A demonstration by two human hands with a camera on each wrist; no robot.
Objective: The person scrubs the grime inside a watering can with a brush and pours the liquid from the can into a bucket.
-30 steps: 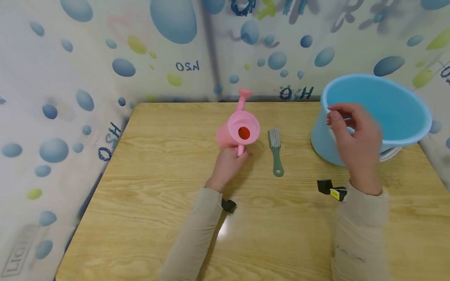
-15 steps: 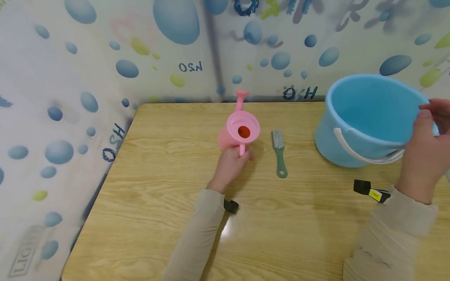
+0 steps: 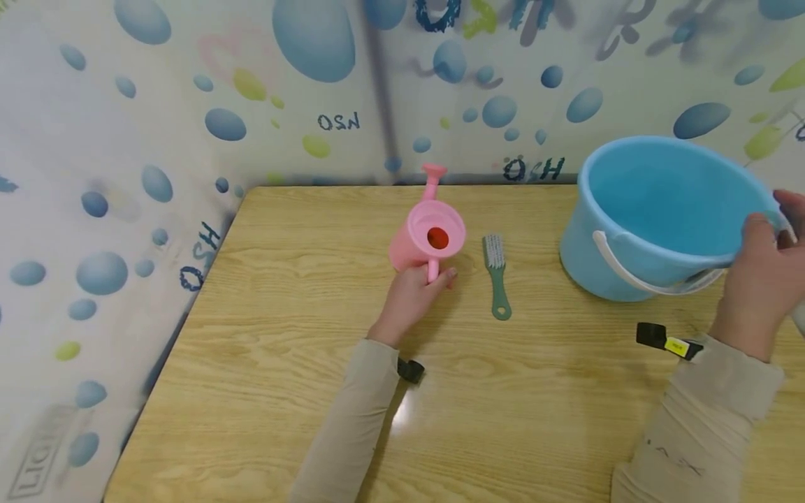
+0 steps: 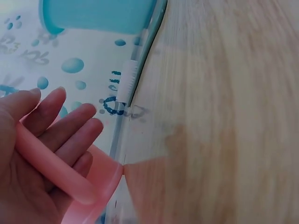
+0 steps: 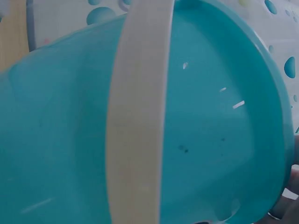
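A pink watering can (image 3: 405, 246) stands on the wooden table, its spout towards the back wall. My left hand (image 3: 405, 300) is at its handle; in the left wrist view the pink handle (image 4: 51, 163) crosses the palm, with loosely bent fingers around it. To its right lies a green brush (image 3: 497, 279) with pale bristles. Farther right stands a light blue bucket (image 3: 597, 255). My right hand (image 3: 764, 269) grips the bucket's right rim between thumb and fingers. The white bail handle (image 3: 635, 279) hangs at the front, and fills the middle of the right wrist view.
Behind the wooden table (image 3: 283, 314) rises a wall (image 3: 402, 91) covered in blue and green drop patterns. A black wrist camera (image 3: 411, 370) sits by the left sleeve, another black device (image 3: 654, 335) with a yellow label by the right one.
My right hand has moved right, from in front of the bucket to its right rim, and its fingers now grip there. The left hand and watering can stay nearly the same.
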